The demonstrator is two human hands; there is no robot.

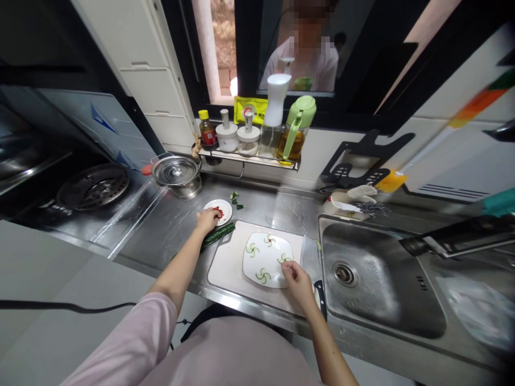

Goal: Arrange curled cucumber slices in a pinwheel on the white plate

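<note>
My left hand point(207, 220) reaches over a small white plate point(226, 219), its fingers pinched together at the chopped red pieces point(218, 210) lying there. My right hand point(296, 279) hovers over the right side of a large white plate point(253, 272), thumb and fingers closed; whatever they hold is too small to make out. Several pinwheels of thin cucumber slices point(263, 276) lie on this plate, and the upper one has red at its centre. Beneath it is a pale cutting board point(225, 268). A length of cucumber point(219, 234) rests at the board's upper left, partly behind my left forearm.
A knife point(321, 300) lies between the board and the steel sink point(374, 279). Cucumber scraps point(235, 199) sit behind the small plate. A lidded steel pot point(177, 174) stands at the back left, near a stove burner point(93, 186). A condiment shelf point(251, 157) hangs behind.
</note>
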